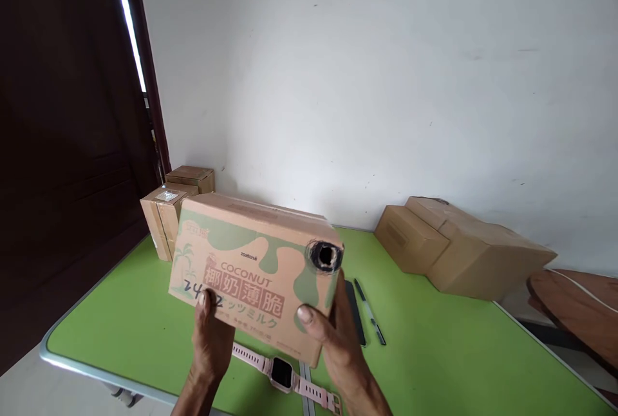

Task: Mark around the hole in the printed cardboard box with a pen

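box: a brown cardboard carton with green coconut print and a torn round hole (255, 271), held up off the green folding table (434, 351), printed face toward the camera.
long axis: runs left to right and slightly away, right end dipping lower; the hole sits near the right end.
left hand (208, 339): grasping the carton's lower edge left of centre, thumb on the printed face, fingers hidden behind.
right hand (333, 339): grasping the lower right corner, thumb on the face.
nearer hand: both touch it; the carton lies just ahead of and above the wrists.
beneath: a pink-strapped smartwatch (282, 374) flat on the table, below the carton.
beside: a dark flat strip and a pen-like tool (369, 313), right of the hands.
back: small brown cartons (167, 216) at left, larger plain cartons (463, 245) at right.
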The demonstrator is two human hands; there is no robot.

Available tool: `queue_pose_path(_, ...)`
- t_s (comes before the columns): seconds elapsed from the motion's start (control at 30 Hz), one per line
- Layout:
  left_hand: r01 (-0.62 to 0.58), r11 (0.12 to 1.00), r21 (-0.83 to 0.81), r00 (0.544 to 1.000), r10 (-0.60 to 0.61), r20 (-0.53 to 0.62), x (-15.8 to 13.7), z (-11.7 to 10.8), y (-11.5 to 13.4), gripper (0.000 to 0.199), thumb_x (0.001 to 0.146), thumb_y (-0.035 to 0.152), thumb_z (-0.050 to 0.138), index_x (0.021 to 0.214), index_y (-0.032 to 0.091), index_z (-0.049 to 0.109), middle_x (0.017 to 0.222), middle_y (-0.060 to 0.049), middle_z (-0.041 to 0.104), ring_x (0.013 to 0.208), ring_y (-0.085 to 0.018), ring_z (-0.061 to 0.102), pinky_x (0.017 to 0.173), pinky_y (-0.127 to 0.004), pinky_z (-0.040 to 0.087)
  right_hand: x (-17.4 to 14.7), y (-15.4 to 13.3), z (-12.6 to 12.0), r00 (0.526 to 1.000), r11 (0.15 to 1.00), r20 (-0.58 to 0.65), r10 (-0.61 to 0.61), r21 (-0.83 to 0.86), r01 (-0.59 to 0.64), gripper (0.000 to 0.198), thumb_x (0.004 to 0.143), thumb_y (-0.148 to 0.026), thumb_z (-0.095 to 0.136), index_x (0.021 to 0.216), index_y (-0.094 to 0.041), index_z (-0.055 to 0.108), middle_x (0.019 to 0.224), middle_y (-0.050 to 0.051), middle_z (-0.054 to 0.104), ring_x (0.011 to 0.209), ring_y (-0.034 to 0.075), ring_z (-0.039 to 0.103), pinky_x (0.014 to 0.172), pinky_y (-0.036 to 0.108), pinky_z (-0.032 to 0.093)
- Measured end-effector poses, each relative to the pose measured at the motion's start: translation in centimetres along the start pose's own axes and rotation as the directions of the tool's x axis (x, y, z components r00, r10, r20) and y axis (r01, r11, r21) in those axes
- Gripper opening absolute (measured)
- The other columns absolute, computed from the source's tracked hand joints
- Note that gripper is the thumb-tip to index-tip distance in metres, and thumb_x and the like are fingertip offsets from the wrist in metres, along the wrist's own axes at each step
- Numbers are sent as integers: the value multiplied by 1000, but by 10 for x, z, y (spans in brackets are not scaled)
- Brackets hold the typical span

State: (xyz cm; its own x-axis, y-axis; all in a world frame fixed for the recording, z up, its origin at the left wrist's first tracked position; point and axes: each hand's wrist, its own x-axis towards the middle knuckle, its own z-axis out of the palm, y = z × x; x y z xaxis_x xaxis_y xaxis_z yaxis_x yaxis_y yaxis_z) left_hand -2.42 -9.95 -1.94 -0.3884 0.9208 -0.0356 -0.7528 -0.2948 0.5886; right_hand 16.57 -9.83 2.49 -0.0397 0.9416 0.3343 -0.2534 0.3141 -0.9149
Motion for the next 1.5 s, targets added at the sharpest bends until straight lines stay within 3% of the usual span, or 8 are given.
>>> queue_pose_path(0.13,-117,963,243,993,110,42,31,-18,37,101,77,83,78,162,35,50,152,-12,66,146,-38,56,122,-55,42,26,-48,-38,999,991,37,-35,-125,39,119,78,-57,88,173,-34,21,173,18,45,150,44,55,116,68,52)
queue_pose_path(0.27,-521,676,520,852,382,357,56,2,92,128,74,79,82,177,33,20,174,-16,41,165,-43,30,135,-63,18,44,-95,-72,978,957,205,29,-288,32,115,74,-52,91,171,-33,32,173,16,45,155,47,49,118,65,52)
queue_pose_path(0.4,-533,551,643,728,-89,680,45,51,118,120,77,86,76,175,43,22,184,-9,25,170,-46,14,134,-73,10,53,-120,-81,873,930,400,279,-340,-141,109,77,-50,90,171,-36,36,175,11,44,155,48,49,112,63,57)
queue_pose_path(0.57,-312,614,725,470,-563,679,23,84,96,138,72,81,85,178,34,10,188,-8,8,171,-47,6,134,-72,11,59,-121,-73,709,874,526,470,-390,-290,111,76,-51,90,172,-35,36,179,9,38,162,45,40,121,63,48)
queue_pose_path(0.8,26,760,650,686,-486,541,-12,52,55,117,82,56,84,177,31,21,183,-10,28,165,-46,29,132,-62,29,67,-100,-85,663,800,494,563,-525,-289,109,84,-74,79,174,-35,31,180,12,34,166,42,31,127,61,39)
queue_pose_path(0.97,249,763,597,698,-568,435,-33,23,44,111,85,54,80,177,32,20,177,-13,40,160,-49,37,126,-65,36,66,-88,-73,586,723,504,634,-655,-220,103,83,-77,79,169,-30,46,172,17,48,152,43,54,115,58,55)
queue_pose_path(1.23,223,713,665,796,-527,298,-49,20,53,103,84,58,80,172,34,34,175,-11,43,163,-49,33,127,-64,35,61,-81,-54,744,817,527,410,-576,-43,57,85,-66,81,132,-33,81,131,9,82,118,36,80,87,49,70)
queue_pose_path(1.5,16,734,679,918,-280,281,-64,33,60,115,75,61,89,172,39,32,173,-10,45,159,-49,39,125,-63,42,-3,-95,-22,992,610,-41,121,-785,-107,83,81,-87,69,143,-32,71,151,16,70,137,48,66,108,78,54)
